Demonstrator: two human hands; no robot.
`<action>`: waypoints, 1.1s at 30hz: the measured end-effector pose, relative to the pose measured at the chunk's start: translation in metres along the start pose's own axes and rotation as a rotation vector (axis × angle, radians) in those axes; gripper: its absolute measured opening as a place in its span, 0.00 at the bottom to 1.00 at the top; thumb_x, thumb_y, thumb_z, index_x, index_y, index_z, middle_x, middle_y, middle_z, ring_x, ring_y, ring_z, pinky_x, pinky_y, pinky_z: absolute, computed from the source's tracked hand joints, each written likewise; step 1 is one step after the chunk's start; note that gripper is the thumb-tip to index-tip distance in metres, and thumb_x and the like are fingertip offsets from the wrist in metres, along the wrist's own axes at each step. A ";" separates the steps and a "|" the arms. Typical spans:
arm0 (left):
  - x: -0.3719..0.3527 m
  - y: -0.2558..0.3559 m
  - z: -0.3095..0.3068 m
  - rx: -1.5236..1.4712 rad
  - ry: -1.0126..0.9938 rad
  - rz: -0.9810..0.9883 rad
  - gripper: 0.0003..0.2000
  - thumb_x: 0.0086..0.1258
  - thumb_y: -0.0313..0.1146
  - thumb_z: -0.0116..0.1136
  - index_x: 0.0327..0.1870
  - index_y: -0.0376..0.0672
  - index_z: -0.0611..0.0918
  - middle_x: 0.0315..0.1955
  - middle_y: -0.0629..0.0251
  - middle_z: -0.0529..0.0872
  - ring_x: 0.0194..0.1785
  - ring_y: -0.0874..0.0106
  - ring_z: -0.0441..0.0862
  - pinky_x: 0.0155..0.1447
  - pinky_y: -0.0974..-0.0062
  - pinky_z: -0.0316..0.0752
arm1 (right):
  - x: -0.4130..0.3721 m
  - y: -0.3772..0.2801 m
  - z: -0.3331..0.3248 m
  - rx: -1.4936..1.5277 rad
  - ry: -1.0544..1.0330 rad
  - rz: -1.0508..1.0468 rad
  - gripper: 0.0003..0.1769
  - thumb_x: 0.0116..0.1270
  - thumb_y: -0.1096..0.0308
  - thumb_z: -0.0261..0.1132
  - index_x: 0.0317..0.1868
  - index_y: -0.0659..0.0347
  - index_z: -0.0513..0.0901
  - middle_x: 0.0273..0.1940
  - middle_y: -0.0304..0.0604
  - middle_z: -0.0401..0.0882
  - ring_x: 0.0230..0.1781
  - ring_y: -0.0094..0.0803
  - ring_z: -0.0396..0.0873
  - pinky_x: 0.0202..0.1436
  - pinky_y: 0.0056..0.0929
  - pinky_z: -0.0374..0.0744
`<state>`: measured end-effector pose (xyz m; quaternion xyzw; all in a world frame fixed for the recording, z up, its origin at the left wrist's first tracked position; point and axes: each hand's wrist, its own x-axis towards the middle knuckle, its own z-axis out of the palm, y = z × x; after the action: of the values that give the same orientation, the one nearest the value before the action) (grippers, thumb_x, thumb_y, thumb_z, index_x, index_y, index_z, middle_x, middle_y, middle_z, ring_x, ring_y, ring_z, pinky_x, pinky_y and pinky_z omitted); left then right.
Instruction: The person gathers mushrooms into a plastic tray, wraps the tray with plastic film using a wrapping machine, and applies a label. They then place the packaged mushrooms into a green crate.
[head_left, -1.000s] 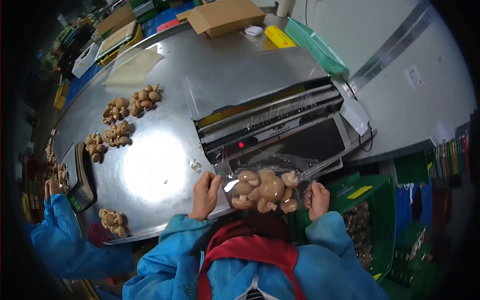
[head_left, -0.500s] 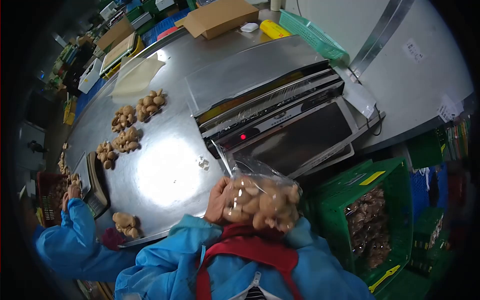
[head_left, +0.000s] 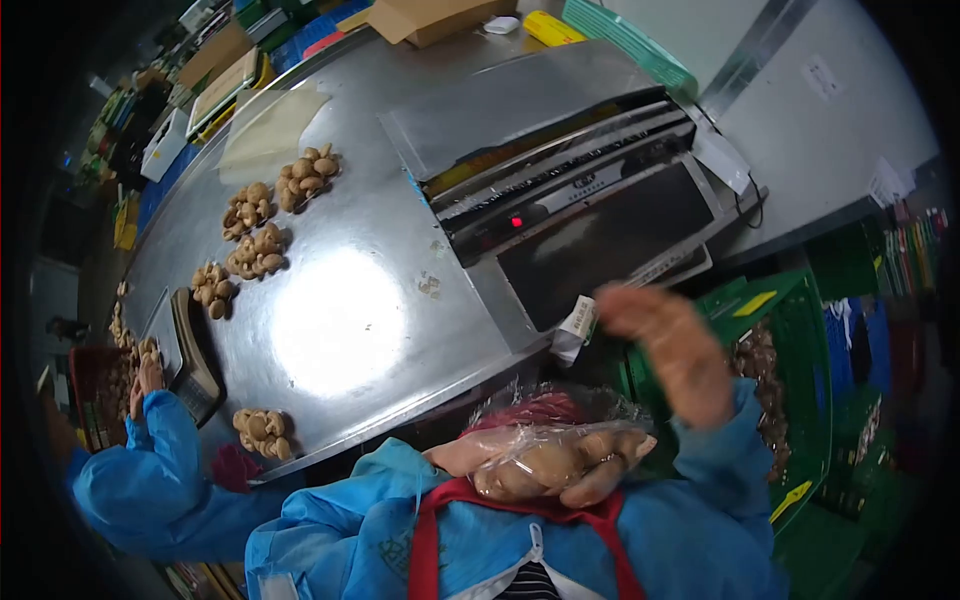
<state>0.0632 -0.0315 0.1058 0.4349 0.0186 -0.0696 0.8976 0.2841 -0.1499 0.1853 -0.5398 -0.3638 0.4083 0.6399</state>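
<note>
A clear plastic bag of brown mushrooms (head_left: pixel 550 468) is held low against my chest. My left hand (head_left: pixel 460 450) grips it from the left side, with the fingers mostly hidden behind the bag. To the right, my right hand (head_left: pixel 670 350) is raised and blurred by motion. At its fingertips is a white printed label (head_left: pixel 575 330), seemingly pinched, in front of the table edge. Beyond it stands a wrapping machine (head_left: pixel 600 245) with a red light and a dark plate.
Several loose mushroom clusters (head_left: pixel 257 250) lie on the metal table (head_left: pixel 420 350). At left, a co-worker's hand (head_left: pixel 150 375) touches mushrooms beside a scale (head_left: pixel 195 360). A green crate (head_left: pixel 815 400) with bagged mushrooms is at right. A cardboard box (head_left: pixel 440 20) stands at the back.
The bag has moved down and closer to my chest. My right hand, hidden behind the bag before, has come out to the right, and the white label is now at its fingertips.
</note>
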 end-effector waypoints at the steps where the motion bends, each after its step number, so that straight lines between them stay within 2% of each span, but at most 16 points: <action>1: -0.001 -0.001 0.000 -0.004 -0.015 -0.018 0.27 0.69 0.44 0.53 0.64 0.37 0.65 0.64 0.51 0.65 0.63 0.60 0.69 0.66 0.62 0.63 | -0.002 -0.010 0.015 -0.213 -0.194 -0.032 0.28 0.65 0.54 0.58 0.58 0.65 0.70 0.58 0.53 0.72 0.62 0.39 0.69 0.64 0.34 0.67; 2: -0.002 -0.002 0.000 0.002 -0.027 -0.038 0.28 0.69 0.44 0.53 0.64 0.37 0.65 0.64 0.51 0.65 0.63 0.59 0.68 0.67 0.62 0.62 | -0.004 -0.020 0.029 -0.396 -0.375 -0.099 0.32 0.62 0.51 0.62 0.60 0.64 0.69 0.58 0.54 0.72 0.62 0.41 0.69 0.63 0.35 0.67; 4: -0.006 -0.002 0.000 0.015 -0.038 -0.083 0.29 0.69 0.45 0.53 0.65 0.36 0.64 0.64 0.51 0.65 0.64 0.59 0.67 0.68 0.62 0.61 | -0.020 -0.010 0.041 -0.475 -0.634 0.124 0.41 0.53 0.49 0.71 0.60 0.65 0.67 0.56 0.53 0.74 0.57 0.43 0.74 0.58 0.37 0.73; 6: -0.009 -0.003 -0.002 0.063 -0.030 -0.146 0.30 0.69 0.46 0.53 0.65 0.36 0.64 0.64 0.52 0.65 0.66 0.59 0.66 0.69 0.62 0.59 | -0.039 -0.013 0.018 -0.476 -0.584 0.475 0.46 0.46 0.50 0.76 0.61 0.65 0.66 0.53 0.54 0.76 0.53 0.45 0.77 0.55 0.37 0.75; 8: -0.004 0.000 -0.006 0.158 -0.001 -0.215 0.30 0.69 0.47 0.53 0.66 0.36 0.63 0.64 0.52 0.65 0.67 0.59 0.65 0.70 0.62 0.57 | -0.080 0.017 -0.002 -0.533 -0.472 0.468 0.45 0.45 0.50 0.76 0.59 0.65 0.67 0.47 0.51 0.80 0.48 0.42 0.80 0.50 0.35 0.77; 10: 0.004 0.008 -0.012 0.545 0.116 -0.505 0.31 0.69 0.48 0.53 0.66 0.36 0.62 0.64 0.53 0.65 0.68 0.59 0.64 0.72 0.62 0.55 | -0.110 0.028 -0.007 -0.426 -0.331 0.465 0.42 0.44 0.51 0.77 0.55 0.63 0.69 0.38 0.48 0.81 0.40 0.40 0.82 0.42 0.33 0.79; 12: 0.024 0.016 0.032 -0.228 0.272 0.060 0.40 0.64 0.57 0.54 0.68 0.35 0.59 0.66 0.52 0.63 0.67 0.60 0.64 0.71 0.65 0.57 | -0.123 0.041 -0.008 -0.456 -0.169 0.387 0.37 0.46 0.47 0.75 0.47 0.64 0.71 0.33 0.48 0.79 0.34 0.38 0.81 0.37 0.34 0.77; 14: 0.034 0.017 0.034 -0.088 0.039 -0.258 0.45 0.61 0.62 0.55 0.70 0.35 0.57 0.66 0.54 0.64 0.69 0.61 0.62 0.72 0.66 0.54 | -0.142 0.056 -0.022 -0.277 -0.061 0.365 0.37 0.46 0.49 0.76 0.48 0.65 0.71 0.33 0.48 0.79 0.33 0.35 0.80 0.36 0.33 0.76; 16: 0.051 0.013 0.026 0.173 -0.087 -0.391 0.40 0.63 0.58 0.55 0.67 0.34 0.62 0.57 0.55 0.73 0.57 0.65 0.74 0.58 0.71 0.70 | -0.165 0.055 -0.036 -0.263 0.053 0.333 0.37 0.46 0.49 0.76 0.48 0.65 0.71 0.33 0.47 0.79 0.33 0.34 0.80 0.37 0.32 0.76; 18: 0.077 0.015 0.048 0.208 -0.020 -0.479 0.34 0.65 0.53 0.57 0.62 0.33 0.67 0.43 0.61 0.78 0.38 0.77 0.75 0.37 0.81 0.70 | -0.188 0.041 -0.051 -0.184 0.161 0.281 0.42 0.45 0.51 0.77 0.55 0.65 0.68 0.40 0.49 0.79 0.41 0.35 0.81 0.44 0.31 0.77; 19: 0.103 0.015 0.077 0.179 0.003 -0.429 0.27 0.67 0.48 0.57 0.57 0.34 0.71 0.33 0.68 0.75 0.28 0.84 0.65 0.26 0.87 0.59 | -0.197 0.021 -0.062 -0.306 0.227 0.206 0.46 0.44 0.52 0.77 0.59 0.65 0.65 0.44 0.50 0.78 0.46 0.35 0.79 0.48 0.31 0.76; 21: 0.157 0.010 0.113 0.222 -0.169 -0.411 0.20 0.71 0.38 0.52 0.57 0.33 0.71 0.37 0.68 0.78 0.34 0.83 0.70 0.33 0.85 0.66 | -0.218 -0.019 -0.079 -0.471 0.344 0.152 0.52 0.44 0.54 0.78 0.65 0.64 0.60 0.51 0.52 0.76 0.53 0.37 0.77 0.54 0.31 0.74; 22: 0.185 0.008 0.140 0.406 -0.240 -0.375 0.20 0.71 0.36 0.51 0.58 0.33 0.71 0.42 0.65 0.79 0.43 0.80 0.73 0.44 0.81 0.71 | -0.228 -0.031 -0.088 -0.510 0.394 0.169 0.54 0.44 0.55 0.78 0.67 0.65 0.57 0.53 0.53 0.74 0.56 0.37 0.75 0.57 0.32 0.73; 26: 0.284 -0.034 0.214 0.451 -0.399 -0.159 0.22 0.73 0.35 0.49 0.63 0.33 0.67 0.56 0.58 0.76 0.59 0.72 0.71 0.63 0.75 0.64 | -0.332 0.001 -0.167 0.045 0.843 0.058 0.40 0.51 0.66 0.71 0.63 0.63 0.63 0.55 0.46 0.72 0.53 0.33 0.72 0.57 0.32 0.73; 29: 0.303 -0.054 0.220 0.371 -0.449 -0.125 0.21 0.73 0.32 0.49 0.64 0.34 0.67 0.57 0.56 0.76 0.61 0.69 0.71 0.65 0.72 0.63 | -0.444 0.067 -0.222 0.085 1.385 0.144 0.33 0.59 0.65 0.67 0.63 0.62 0.64 0.56 0.46 0.71 0.55 0.36 0.72 0.58 0.34 0.73; 33: 0.307 -0.080 0.197 0.395 -0.191 -0.230 0.15 0.72 0.31 0.50 0.56 0.33 0.75 0.45 0.57 0.83 0.50 0.70 0.80 0.58 0.74 0.71 | -0.536 0.173 -0.238 0.292 1.495 0.594 0.36 0.57 0.59 0.69 0.62 0.63 0.65 0.56 0.51 0.71 0.56 0.38 0.72 0.59 0.34 0.72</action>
<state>0.3506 -0.2686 0.1370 0.5885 -0.0310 -0.2146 0.7789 0.2619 -0.7199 -0.0349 -0.6545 0.3741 0.1364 0.6427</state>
